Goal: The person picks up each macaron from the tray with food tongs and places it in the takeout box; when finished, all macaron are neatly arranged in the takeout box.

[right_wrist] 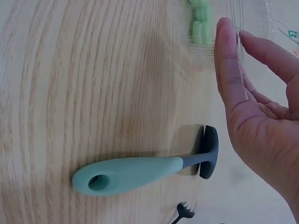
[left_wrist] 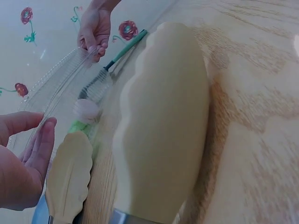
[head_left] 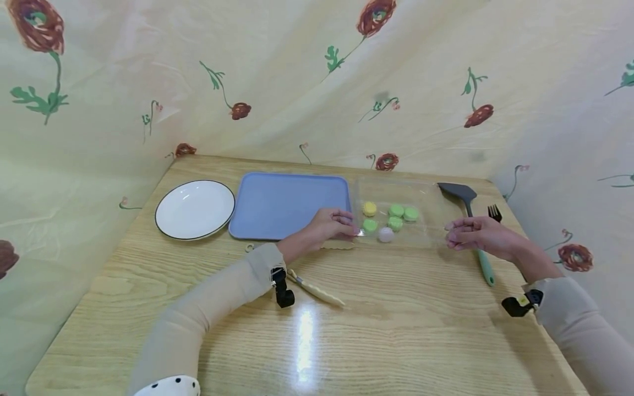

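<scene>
My left hand (head_left: 324,225) and right hand (head_left: 477,236) each pinch one end of a clear plastic lid (left_wrist: 58,81) between thumb and fingers. It spans the gap between them. Below it, seen through the plastic, are several green macarons (head_left: 396,210), a yellow macaron (head_left: 369,209) and a pale pinkish one (head_left: 386,235). They sit in a clear plastic container (right_wrist: 184,44) on the table. Under the left forearm lie cream-tipped tongs (head_left: 322,292), whose scalloped heads (left_wrist: 163,116) loom large in the left wrist view. The left sleeve hides part of them.
Left of the container lies a blue tray (head_left: 289,203), with a white dark-rimmed plate (head_left: 195,209) beside it. A spatula with a green handle (head_left: 486,268) and a black fork-like utensil (head_left: 494,212) lie near my right hand. Flowered cloth (head_left: 297,82) hangs behind the table.
</scene>
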`<state>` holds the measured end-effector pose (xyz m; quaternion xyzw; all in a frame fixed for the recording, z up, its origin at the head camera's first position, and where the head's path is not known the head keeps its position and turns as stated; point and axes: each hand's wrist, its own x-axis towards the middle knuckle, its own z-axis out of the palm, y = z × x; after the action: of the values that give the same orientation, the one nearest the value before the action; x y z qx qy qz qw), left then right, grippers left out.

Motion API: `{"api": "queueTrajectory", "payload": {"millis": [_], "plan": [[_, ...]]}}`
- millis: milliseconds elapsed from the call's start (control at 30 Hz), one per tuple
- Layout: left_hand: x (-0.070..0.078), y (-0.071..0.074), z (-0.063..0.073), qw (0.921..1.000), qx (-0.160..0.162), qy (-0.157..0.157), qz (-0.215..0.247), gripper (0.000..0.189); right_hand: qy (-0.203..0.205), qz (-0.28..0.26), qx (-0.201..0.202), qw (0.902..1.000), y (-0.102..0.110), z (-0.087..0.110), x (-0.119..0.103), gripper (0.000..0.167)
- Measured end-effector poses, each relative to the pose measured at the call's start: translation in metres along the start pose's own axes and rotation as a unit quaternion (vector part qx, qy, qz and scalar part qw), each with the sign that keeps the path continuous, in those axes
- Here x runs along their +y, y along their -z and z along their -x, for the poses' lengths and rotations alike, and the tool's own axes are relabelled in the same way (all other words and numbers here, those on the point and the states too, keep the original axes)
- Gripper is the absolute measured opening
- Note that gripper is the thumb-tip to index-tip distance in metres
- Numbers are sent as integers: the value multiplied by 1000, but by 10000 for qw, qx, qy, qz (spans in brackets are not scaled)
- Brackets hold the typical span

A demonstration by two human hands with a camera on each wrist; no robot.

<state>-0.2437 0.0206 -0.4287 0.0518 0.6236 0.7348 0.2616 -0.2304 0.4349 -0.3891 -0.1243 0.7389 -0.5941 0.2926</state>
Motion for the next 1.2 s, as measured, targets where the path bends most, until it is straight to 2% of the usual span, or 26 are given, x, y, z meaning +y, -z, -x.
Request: {"api": "queueTrajectory", "payload": {"millis": [133, 367, 700, 900, 1200], "plan": [[3, -1, -1, 9999, -17, 141, -89, 48, 200, -355, -225, 9989, 2, -2, 7, 26], [3, -1, -4, 9997, 5, 259, -21, 44, 173, -374, -27, 9991, 3, -4, 13, 25], [2, 1, -5, 9994, 24, 338, -61, 37, 245, -694, 39, 9973, 0, -4, 15, 26], [5, -2, -6, 9988, 116, 432, -208, 33, 287, -720, 56, 9970, -2, -5, 14, 25], [5, 1, -8, 9988, 8, 438, -213, 37, 63, -567, 187, 9982, 1, -2, 14, 26]]}}
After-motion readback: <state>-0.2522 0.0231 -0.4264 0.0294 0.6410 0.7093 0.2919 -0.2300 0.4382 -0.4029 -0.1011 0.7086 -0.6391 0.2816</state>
